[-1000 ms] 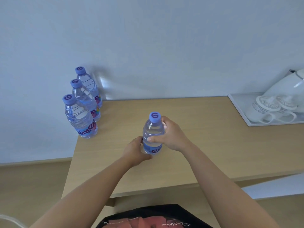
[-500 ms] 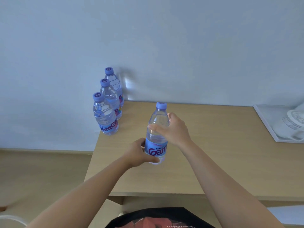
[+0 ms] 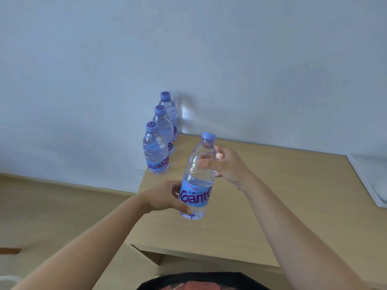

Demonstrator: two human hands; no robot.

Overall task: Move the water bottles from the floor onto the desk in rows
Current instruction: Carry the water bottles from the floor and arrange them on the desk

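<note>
While three bottles (image 3: 157, 151) stand in one row at the tabletop (image 3: 272, 195) left edge, fourth bottle (image 3: 198, 181) hangs above it; left hand (image 3: 165, 197) fingers curl round label, right hand (image 3: 228, 166) fingers round shoulder; placement pending; floor stock unseen.

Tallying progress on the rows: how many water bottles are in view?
4. Three stand in a row at the desk's left edge: front, middle, back. The fourth is in both hands.

Bottles (image 3: 161, 132) on desk (image 3: 282, 206) (left edge) — tray (image 3: 360, 170) right.
</note>
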